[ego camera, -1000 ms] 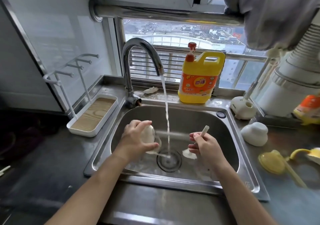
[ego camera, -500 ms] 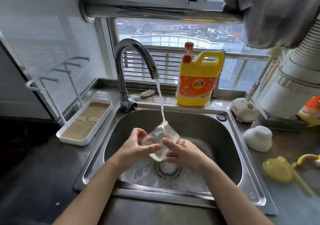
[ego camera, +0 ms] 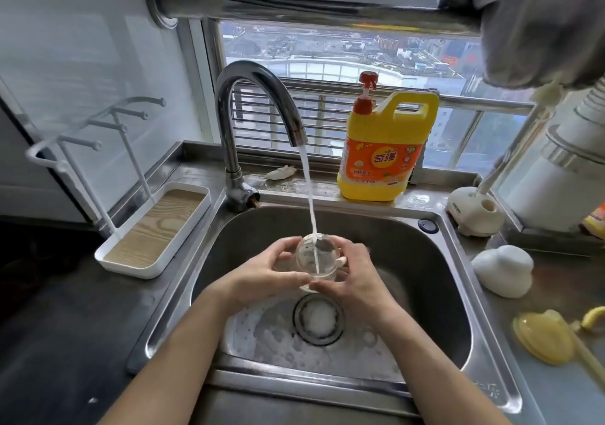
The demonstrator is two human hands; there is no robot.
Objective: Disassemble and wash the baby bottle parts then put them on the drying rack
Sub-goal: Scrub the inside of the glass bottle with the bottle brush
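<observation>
A clear glass baby bottle [ego camera: 315, 261] stands mouth-up over the steel sink [ego camera: 435, 280], right under the running water from the faucet [ego camera: 258, 97]. My left hand [ego camera: 262, 272] grips its left side with curled fingers. From the right, my right hand [ego camera: 355, 279] wraps round the bottle, and a white brush handle tip [ego camera: 341, 261] pokes out between its fingers. The white drying rack [ego camera: 154, 231] with upright pegs sits on the counter left of the sink. A white bottle cap [ego camera: 502, 270] and a yellow bottle part [ego camera: 545, 341] lie on the counter to the right.
A yellow detergent jug [ego camera: 383, 152] stands on the ledge behind the sink. A white brush holder [ego camera: 474, 210] is at the back right corner. Foam lies around the drain [ego camera: 317, 318]. A grey cloth [ego camera: 537, 21] hangs at top right.
My right hand came from the brush on the sink floor to the bottle. Both hands turned the bottle from tilted to mouth-up under the stream, so water now runs into it.
</observation>
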